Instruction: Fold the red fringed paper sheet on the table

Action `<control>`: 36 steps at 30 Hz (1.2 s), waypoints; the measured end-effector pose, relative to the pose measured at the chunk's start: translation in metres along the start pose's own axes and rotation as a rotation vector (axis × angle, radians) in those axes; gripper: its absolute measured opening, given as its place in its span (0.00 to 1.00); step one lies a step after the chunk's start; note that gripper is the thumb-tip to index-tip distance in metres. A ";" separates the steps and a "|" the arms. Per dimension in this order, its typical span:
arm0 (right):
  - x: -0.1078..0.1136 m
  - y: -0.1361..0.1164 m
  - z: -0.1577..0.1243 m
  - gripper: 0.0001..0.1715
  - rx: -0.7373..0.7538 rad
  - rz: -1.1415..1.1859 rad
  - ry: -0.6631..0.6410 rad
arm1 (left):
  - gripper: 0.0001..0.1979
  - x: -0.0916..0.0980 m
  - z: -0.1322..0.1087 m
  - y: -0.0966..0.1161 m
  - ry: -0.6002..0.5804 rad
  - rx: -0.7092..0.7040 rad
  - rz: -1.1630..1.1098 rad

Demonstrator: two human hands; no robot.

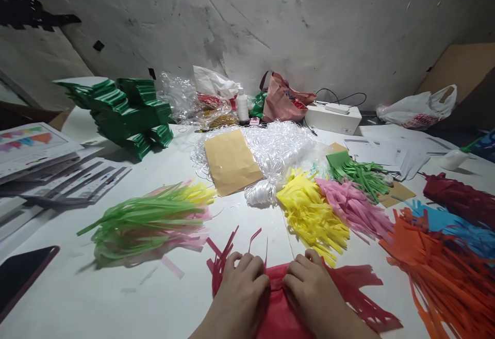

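Observation:
My left hand (246, 283) and my right hand (309, 283) are at the bottom middle, side by side with a small gap. Both have curled fingers closed on a red fringed paper sheet (281, 317), which looks like tissue or thin non-woven material. A folded or rolled band of it runs between my thumbs. Cut red strips stick out beyond both hands. Just past my right hand lies a yellow fringed bundle (311, 215). Left of my left hand, a green fringed bundle (150, 220) rests over pink and yellow strips.
Pink (358, 207), orange (444, 272) and blue (460, 228) fringe bundles lie to the right. White string (278, 145) is heaped behind a brown envelope (232, 161). Green stacked pieces (127, 114), printed sheets (77, 179) and a phone (25, 277) occupy the left.

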State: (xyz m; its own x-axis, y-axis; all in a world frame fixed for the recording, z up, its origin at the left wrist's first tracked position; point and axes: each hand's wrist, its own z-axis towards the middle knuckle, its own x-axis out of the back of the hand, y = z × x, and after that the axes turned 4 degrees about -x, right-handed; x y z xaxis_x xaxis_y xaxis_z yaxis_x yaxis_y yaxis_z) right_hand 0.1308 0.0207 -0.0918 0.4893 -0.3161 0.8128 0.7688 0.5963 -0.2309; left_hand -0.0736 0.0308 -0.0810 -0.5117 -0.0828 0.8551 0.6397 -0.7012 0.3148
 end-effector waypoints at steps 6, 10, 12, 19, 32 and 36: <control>0.002 -0.002 -0.002 0.09 -0.072 0.081 -0.052 | 0.11 -0.006 0.000 -0.003 0.053 -0.061 0.070; -0.002 -0.005 -0.001 0.18 0.052 -0.068 0.007 | 0.09 -0.001 0.004 -0.001 -0.014 -0.023 -0.027; -0.003 -0.006 0.000 0.22 0.085 -0.105 0.028 | 0.09 -0.001 0.005 -0.001 -0.017 -0.028 -0.029; 0.010 0.000 -0.009 0.19 0.149 -0.145 -0.023 | 0.10 -0.009 -0.004 -0.005 0.051 -0.113 0.204; 0.010 -0.001 -0.020 0.11 -0.312 0.242 0.001 | 0.10 -0.006 0.004 0.000 -0.087 0.082 0.217; 0.011 0.002 -0.021 0.10 -0.337 0.307 -0.064 | 0.10 0.000 0.010 0.002 -0.205 0.159 0.204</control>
State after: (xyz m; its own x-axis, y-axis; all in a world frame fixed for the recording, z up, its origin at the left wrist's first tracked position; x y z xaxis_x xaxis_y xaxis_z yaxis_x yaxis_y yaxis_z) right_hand 0.1468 0.0028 -0.0948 0.6973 -0.1094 0.7084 0.6882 0.3783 -0.6190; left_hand -0.0662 0.0366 -0.0762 -0.2478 -0.0543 0.9673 0.8071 -0.5639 0.1751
